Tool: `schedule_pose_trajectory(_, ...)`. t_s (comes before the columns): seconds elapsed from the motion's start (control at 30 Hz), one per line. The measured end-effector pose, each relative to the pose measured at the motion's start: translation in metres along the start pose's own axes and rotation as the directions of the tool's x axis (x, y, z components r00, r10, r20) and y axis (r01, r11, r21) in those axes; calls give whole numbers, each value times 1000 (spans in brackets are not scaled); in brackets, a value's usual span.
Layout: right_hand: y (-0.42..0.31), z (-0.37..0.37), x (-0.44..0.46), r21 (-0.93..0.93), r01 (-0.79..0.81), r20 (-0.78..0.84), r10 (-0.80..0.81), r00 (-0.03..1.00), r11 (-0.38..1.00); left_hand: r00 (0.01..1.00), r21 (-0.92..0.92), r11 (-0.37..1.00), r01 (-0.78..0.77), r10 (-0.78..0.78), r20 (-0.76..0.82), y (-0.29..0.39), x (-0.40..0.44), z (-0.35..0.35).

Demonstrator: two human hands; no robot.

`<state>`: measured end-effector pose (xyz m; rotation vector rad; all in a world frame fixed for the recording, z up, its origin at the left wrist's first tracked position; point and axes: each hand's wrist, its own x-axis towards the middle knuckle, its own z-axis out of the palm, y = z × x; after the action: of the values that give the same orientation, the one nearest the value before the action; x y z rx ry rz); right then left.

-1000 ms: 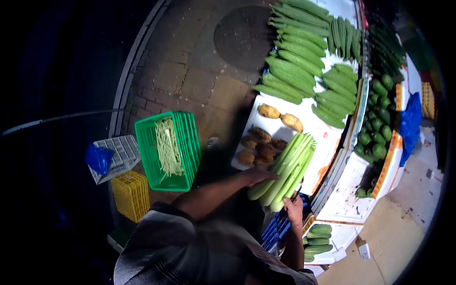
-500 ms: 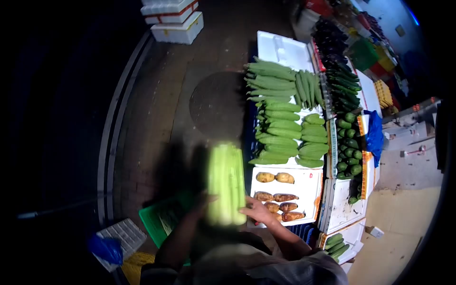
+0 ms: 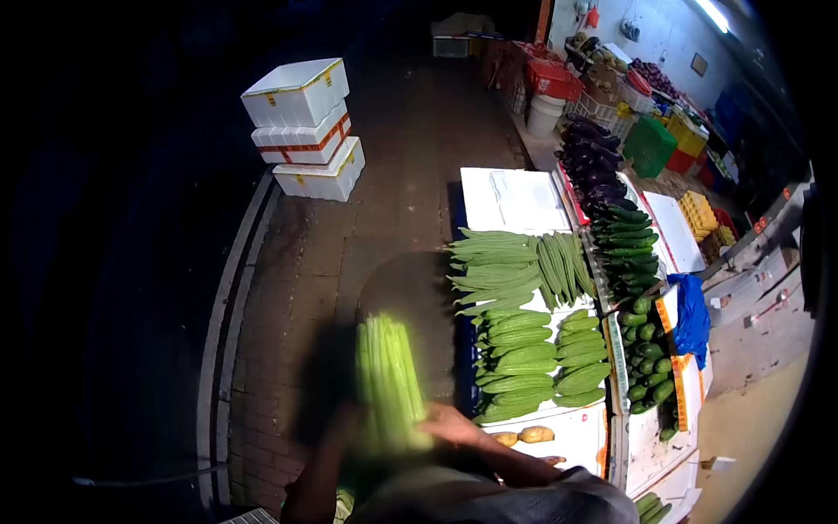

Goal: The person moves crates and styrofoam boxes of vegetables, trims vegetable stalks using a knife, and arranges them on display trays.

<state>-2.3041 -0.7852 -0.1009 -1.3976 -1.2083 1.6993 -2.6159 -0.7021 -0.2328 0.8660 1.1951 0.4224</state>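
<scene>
A bundle of long pale-green stalks [image 3: 388, 375], blurred by motion, is held upright in front of my body. My right hand [image 3: 449, 425] grips its lower right side, fingers pressed against the stalks. On the lower left side is my left hand [image 3: 347, 425], dark and smeared, its fingers not distinct. To the right of the bundle, green ridged gourds [image 3: 519, 349] lie in rows on white foam, with long thin gourds [image 3: 493, 262] beyond them. Brown and yellow root vegetables [image 3: 535, 434] lie near my right forearm, partly hidden by it.
White foam boxes [image 3: 301, 131] are stacked at the upper left beside a kerb [image 3: 229, 332]. Eggplants [image 3: 591, 162], cucumbers [image 3: 627, 244] and a blue plastic bag [image 3: 690, 319] are on the right. A white bucket [image 3: 546, 115] and a green crate [image 3: 649, 147] stand farther back.
The bundle has been lifted off the foam by both hands and carried left. The view has tilted up, showing the foam boxes and the far stall; the green basket has mostly left the view.
</scene>
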Motion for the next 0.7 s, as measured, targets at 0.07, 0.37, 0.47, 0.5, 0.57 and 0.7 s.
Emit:
schedule_pose_trajectory(0.07,-42,-27,30,-42,37,38,-35,999,998,998,-143,988,60,-63,-16,78,14,12)
schedule_pose_trajectory(0.37,-134,-106,169,-13,15,-9,-15,1000,1000,957,-9,964,-264,263,122,152,201,-41)
schedule_pose_trajectory(0.47,-152,-117,223,-28,-8,-131,4,991,1000,596,387,459,-800,681,426,180,275,-78)
schedule_pose_trajectory(0.5,-168,-124,242,63,-72,-156,82,984,995,750,199,766,-611,481,454,232,272,-61)
schedule_pose_trajectory(0.57,-197,-132,266,119,-155,-183,175,968,981,907,-249,960,132,-16,420,340,263,-27)
schedule_pose_trajectory(0.7,-211,-158,308,223,-71,-373,152,915,972,719,0,893,-450,362,594,357,377,-28)
